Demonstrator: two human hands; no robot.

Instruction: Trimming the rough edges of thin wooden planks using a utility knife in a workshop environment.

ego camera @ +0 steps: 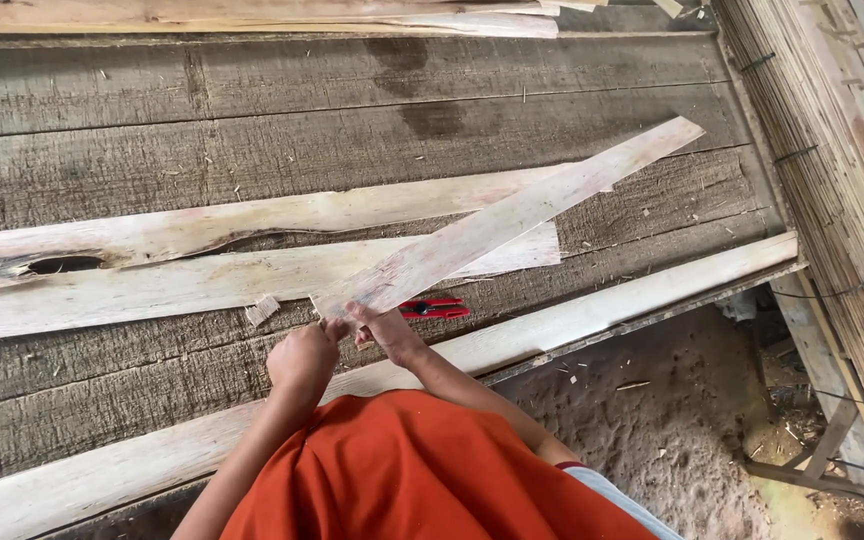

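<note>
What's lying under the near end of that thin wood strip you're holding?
Red-handled pliers lie on the plank table just beside the wood strip's near end, their tips hidden by the right hand. The left hand grips the strip's end. Further along it crosses two pale slabs.

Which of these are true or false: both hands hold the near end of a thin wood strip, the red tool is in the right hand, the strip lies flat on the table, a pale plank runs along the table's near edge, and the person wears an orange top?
1. Both the left hand and the right hand hold the near end of the thin wood strip. True.
2. The red tool is in the right hand. False: it lies on the plank table, beside that hand.
3. The strip lies flat on the table. False: its near end is held in the hands.
4. A pale plank runs along the table's near edge. True.
5. The person wears an orange top. True.
</note>
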